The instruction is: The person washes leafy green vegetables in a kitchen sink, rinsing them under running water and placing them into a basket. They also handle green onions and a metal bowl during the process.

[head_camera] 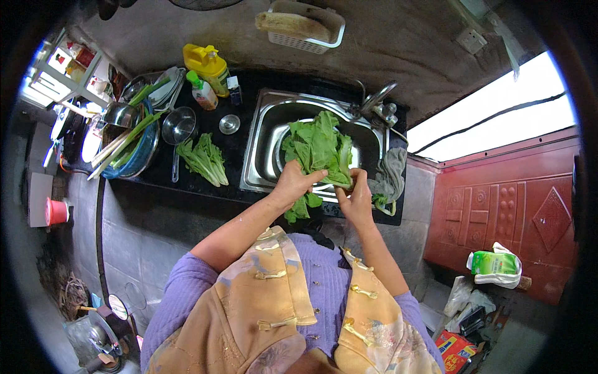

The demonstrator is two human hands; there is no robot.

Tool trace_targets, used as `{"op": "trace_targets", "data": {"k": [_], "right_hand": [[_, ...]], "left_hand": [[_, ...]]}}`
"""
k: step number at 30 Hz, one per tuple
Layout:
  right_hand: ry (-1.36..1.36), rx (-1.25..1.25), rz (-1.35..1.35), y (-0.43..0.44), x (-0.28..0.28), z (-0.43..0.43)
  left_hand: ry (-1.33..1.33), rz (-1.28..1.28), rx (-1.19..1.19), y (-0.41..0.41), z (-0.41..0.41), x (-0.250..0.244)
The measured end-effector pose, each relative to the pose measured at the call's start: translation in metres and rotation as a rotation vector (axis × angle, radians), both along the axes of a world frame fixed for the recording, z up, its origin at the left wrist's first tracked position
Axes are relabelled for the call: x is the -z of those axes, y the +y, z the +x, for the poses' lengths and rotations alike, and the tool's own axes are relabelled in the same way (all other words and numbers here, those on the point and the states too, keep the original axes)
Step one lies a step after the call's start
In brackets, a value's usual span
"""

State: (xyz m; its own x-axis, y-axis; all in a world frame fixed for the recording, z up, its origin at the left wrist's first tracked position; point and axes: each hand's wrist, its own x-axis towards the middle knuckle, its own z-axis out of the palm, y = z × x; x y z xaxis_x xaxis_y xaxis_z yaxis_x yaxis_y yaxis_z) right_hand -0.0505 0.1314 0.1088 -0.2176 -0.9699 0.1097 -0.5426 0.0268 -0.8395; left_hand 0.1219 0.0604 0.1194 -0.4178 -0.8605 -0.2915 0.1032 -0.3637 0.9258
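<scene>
A bunch of leafy green lettuce (317, 145) is held over the near side of a stainless steel sink (252, 154). My left hand (295, 182) grips its leaves from the left, thumb lying across them. At the lower right of the bunch, my right hand (356, 196) pinches the base between thumb and fingers. A few leaves (300, 210) hang below my left hand, past the sink's front edge. Beneath the bunch, a round metal basin (280, 152) sits in the sink, mostly hidden by the leaves.
Another lettuce bunch (203, 161) lies on the black counter (233, 196) beside a metal ladle (179, 126). A blue basin (152, 145) with scallions stands further left. Behind are a yellow jug (205, 65) and a bottle (203, 93). The faucet (378, 100) and a grey cloth (391, 173) are right.
</scene>
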Motion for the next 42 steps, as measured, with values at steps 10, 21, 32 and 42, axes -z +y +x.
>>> {"op": "trace_targets", "data": {"k": [10, 21, 32, 42], "right_hand": [[0.079, 0.174, -0.258, -0.004, -0.011, -0.002], [0.314, 0.152, -0.434, -0.008, -0.011, -0.018], [0.427, 0.05, -0.543, -0.013, -0.008, -0.02], [0.491, 0.017, -0.472, -0.011, -0.009, -0.017]], "left_hand": [[0.317, 0.137, -0.127, 0.021, -0.002, 0.0], [0.907, 0.477, 0.106, 0.007, 0.026, 0.005], [-0.152, -0.025, 0.487, 0.005, -0.006, -0.03], [-0.23, -0.474, 0.432, 0.005, -0.017, 0.01]]}}
